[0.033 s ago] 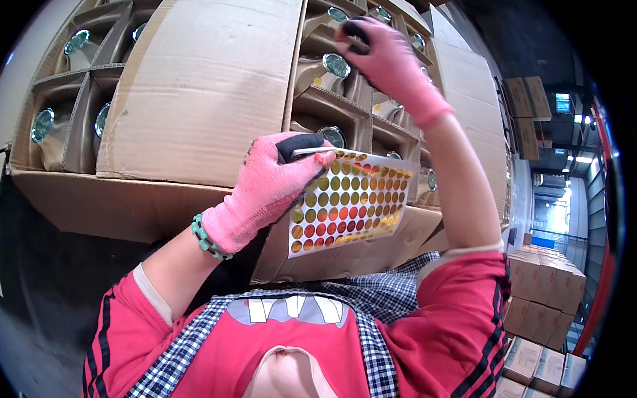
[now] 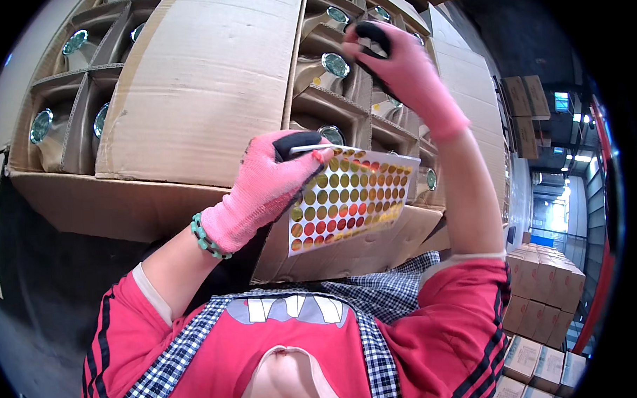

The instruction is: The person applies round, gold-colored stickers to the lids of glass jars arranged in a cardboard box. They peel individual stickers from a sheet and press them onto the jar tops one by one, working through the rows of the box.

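Observation:
My left hand, in a pink glove with black fingertips, is closed on a sheet of round stickers. Rows of shiny gold and reddish dots cover this white sheet, which tilts over the carton's near edge. Above the right half of the carton, my right hand is in a matching glove, its fingers curled together; anything pinched between them is too small and blurred to make out. Below its fingertips, a glass vessel with a round, shiny greenish top stands in a cardboard compartment. A small yellow dot shows on its side.
The large carton has cardboard dividers with several similar vessels in the cells. A wide flap covers its middle, and another flap spreads to the right. Stacked boxes stand on the far right.
My right hand has shifted slightly right and toward me, away from the nearby vessel top. The left hand and sticker sheet stay almost in place.

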`<state>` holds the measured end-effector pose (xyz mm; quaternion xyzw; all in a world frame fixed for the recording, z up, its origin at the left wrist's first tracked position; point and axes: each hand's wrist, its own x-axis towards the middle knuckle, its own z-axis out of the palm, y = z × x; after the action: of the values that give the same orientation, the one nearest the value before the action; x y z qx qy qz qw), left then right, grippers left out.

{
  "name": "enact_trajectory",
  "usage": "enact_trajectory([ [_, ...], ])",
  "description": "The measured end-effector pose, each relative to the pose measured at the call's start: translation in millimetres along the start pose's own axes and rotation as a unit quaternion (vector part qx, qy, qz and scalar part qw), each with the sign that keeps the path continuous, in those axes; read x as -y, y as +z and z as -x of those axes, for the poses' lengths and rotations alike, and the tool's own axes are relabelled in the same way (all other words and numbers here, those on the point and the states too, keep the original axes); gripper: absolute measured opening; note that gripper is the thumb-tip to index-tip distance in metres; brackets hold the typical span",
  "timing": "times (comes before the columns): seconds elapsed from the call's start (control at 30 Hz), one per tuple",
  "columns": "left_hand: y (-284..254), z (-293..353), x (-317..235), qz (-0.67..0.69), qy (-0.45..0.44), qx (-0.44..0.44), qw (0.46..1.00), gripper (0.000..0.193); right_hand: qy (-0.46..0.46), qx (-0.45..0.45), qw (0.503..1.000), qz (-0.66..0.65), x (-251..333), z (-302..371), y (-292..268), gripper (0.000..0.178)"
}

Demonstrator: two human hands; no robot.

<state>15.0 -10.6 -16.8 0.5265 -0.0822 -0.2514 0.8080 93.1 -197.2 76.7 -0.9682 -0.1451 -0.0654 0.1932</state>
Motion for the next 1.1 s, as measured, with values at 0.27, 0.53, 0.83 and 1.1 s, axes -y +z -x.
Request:
enact_trajectory([
  [0.27, 3, 1, -13, 0.030, 0.010, 0.048, 0.998, 0.019, 0.050, 0.117, 0.992, -0.014, 61, 84, -31, 0.018],
  [0.53, 3, 7, -16, 0.042, 0.064, 0.026, 0.997, 0.017, -0.035, 0.016, 0.999, 0.003, 59, 97, -26, 0.015],
  [0.83, 20, 21, -22, 0.002, 0.074, -0.030, 0.997, 0.017, -0.246, -0.080, 0.958, 0.126, 40, 114, -22, 0.029],
  [1.1, 56, 17, -12, -0.027, 0.084, -0.093, 0.992, 0.017, -0.280, -0.119, 0.949, 0.077, -2, 126, -21, 0.029],
])
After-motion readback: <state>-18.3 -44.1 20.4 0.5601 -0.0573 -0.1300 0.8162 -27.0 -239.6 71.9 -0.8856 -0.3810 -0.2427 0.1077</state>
